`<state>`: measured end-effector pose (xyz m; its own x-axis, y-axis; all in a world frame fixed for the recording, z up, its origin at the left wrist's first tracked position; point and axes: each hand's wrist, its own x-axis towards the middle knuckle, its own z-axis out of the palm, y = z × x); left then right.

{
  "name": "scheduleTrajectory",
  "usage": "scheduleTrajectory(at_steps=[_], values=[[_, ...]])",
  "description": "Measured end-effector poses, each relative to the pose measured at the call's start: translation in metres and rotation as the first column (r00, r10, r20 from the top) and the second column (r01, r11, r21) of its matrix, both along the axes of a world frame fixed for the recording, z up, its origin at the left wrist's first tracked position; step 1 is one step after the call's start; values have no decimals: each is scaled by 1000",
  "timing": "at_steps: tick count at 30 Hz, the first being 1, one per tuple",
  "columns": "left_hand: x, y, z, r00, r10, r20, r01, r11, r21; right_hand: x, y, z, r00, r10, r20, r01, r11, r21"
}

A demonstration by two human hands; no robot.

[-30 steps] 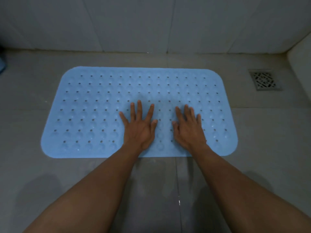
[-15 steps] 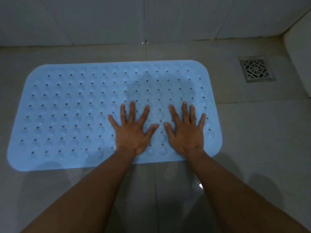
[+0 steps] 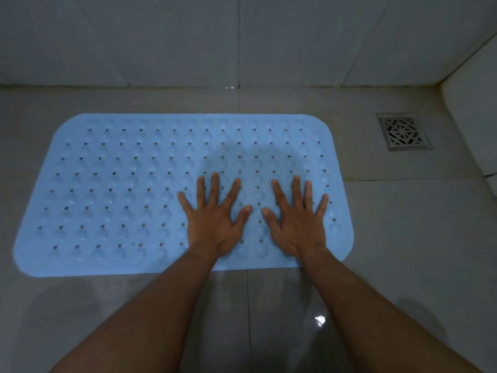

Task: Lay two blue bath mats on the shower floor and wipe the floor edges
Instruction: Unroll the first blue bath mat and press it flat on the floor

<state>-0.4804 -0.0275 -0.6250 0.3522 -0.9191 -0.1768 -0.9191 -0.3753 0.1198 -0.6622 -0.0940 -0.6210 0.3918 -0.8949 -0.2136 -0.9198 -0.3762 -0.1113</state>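
Two bare forearms reach forward over the near part of the tiled floor (image 3: 403,251). A small bright glint (image 3: 320,320) shows on the tile between them; in the dim light it may be water, though that is hard to tell.

Past the arms, both hands lie palm down on the blue bath mat (image 3: 121,197), close to its near edge and in its right half. The left hand (image 3: 215,224) is flat with its fingers straight and spread wide, holding nothing. The right hand (image 3: 295,227) lies just beside it in the same flat, spread pose, near the mat's near right corner, its little finger close to the right edge. The two thumb tips point at each other with a narrow strip of mat between them.

The mat lies flat on the floor with its long sides running left to right. It has rounded corners and rows of small holes and bumps.

Beyond the mat's far right corner, apart from it, a square metal drain grate (image 3: 403,131) sits in the floor. Behind it all stands the tiled wall (image 3: 188,36), which meets a side wall (image 3: 473,117) at the far right corner.
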Motion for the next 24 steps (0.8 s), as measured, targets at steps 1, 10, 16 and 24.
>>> scheduleTrajectory(at_steps=[1, 10, 16, 24], values=[[0, 0, 1, 1000, 3, -14, -4, 1000, -6, 1, 0, 1, 1000, -1, 0, 1, 1000, 9], [35, 26, 15, 985, -43, -167, 27, 995, -97, 30, 2, 34, 1000, -7, -5, 7, 985, 175], [106, 53, 41, 988, 7, -153, -27, 991, -132, 106, 9, 63, 994, 96, 58, -105, 979, 173], [251, 67, 113, 992, 86, -93, -105, 968, -230, 254, 6, 133, 953, 278, 121, -295, 944, 150]])
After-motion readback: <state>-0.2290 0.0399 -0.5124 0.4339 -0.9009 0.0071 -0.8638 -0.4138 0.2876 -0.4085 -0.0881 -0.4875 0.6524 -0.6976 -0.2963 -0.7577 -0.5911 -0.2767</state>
